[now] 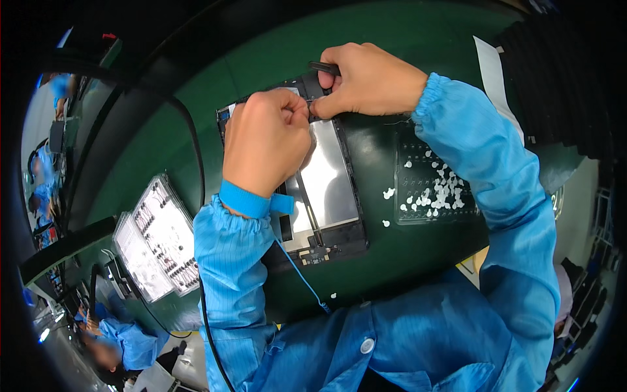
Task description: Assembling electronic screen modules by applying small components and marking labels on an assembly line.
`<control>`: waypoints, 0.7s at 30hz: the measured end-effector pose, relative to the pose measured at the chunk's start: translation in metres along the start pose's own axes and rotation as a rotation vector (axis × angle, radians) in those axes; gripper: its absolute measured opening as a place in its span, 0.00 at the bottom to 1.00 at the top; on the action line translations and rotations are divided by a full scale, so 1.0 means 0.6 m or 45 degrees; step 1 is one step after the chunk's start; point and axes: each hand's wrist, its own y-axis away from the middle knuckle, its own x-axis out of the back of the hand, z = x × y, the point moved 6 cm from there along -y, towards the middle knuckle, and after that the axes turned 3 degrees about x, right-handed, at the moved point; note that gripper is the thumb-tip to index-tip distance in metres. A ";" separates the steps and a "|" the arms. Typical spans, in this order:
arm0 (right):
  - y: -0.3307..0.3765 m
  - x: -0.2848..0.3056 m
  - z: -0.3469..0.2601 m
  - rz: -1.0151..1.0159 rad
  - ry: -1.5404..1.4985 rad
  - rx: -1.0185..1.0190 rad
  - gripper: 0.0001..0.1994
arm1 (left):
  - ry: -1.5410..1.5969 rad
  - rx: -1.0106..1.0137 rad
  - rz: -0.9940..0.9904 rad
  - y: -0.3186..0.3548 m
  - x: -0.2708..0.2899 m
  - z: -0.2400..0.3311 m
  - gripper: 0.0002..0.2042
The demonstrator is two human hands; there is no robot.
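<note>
Opened device (pixel 336 179), centre of frame
Right grip (pixel 372 78) around dark tool (pixel 323 67); left grip (pixel 266 140) narrow, contents unclear; slipping could scratch the device.

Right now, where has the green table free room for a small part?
The green table looks free beyond the open device, and beyond the left tray, left of the black cable. Crowded: under the left hand and right hand, and around the white pieces on the right tray.

Silvery panel (pixel 334 183) glossy, metallic; frame (pixel 353 239) matt, probably plastic; 2 sleeves (pixel 473 130) cloth.
</note>
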 end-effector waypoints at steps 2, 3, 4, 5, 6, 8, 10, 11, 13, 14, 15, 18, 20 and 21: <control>0.002 0.002 0.007 0.106 -0.004 0.026 0.23 | -0.019 -0.021 0.013 -0.004 0.000 0.002 0.06; 0.005 0.002 0.008 0.102 -0.004 0.025 0.23 | 0.006 -0.007 0.015 -0.005 -0.001 0.000 0.06; 0.010 0.005 0.000 0.106 -0.018 0.055 0.23 | 0.031 0.005 0.015 -0.005 -0.002 -0.002 0.06; 0.014 0.007 -0.004 0.111 -0.031 0.085 0.23 | 0.032 0.006 0.013 -0.005 -0.003 -0.003 0.06; 0.014 0.003 0.002 0.109 -0.031 0.082 0.23 | 0.018 0.017 0.029 -0.004 -0.003 -0.005 0.06; 0.013 0.003 0.009 0.174 -0.162 0.189 0.23 | 0.005 0.026 0.047 -0.005 -0.003 -0.003 0.07; 0.010 0.004 0.010 0.174 -0.082 0.148 0.24 | -0.030 -0.013 0.059 -0.006 -0.001 0.002 0.07; 0.007 0.004 0.009 0.174 -0.002 0.108 0.24 | -0.031 -0.011 0.057 -0.005 -0.002 0.000 0.07; 0.008 0.003 0.000 0.155 0.014 0.067 0.25 | -0.006 0.033 0.054 -0.004 -0.002 -0.005 0.08; 0.010 0.003 -0.002 0.138 0.034 0.026 0.25 | -0.004 0.032 0.054 -0.004 -0.002 -0.003 0.08; 0.012 0.001 -0.002 0.139 0.037 0.025 0.25 | 0.010 0.058 0.048 -0.004 -0.002 -0.003 0.07; 0.014 0.001 -0.018 0.229 0.121 0.065 0.27 | 0.043 0.057 0.035 0.006 0.005 -0.004 0.08; 0.015 -0.005 -0.029 0.238 0.322 -0.025 0.27 | 0.069 0.024 0.026 0.025 0.012 -0.008 0.09; 0.020 -0.010 -0.030 0.237 0.324 -0.020 0.27 | 0.187 0.101 0.096 0.050 0.028 -0.019 0.10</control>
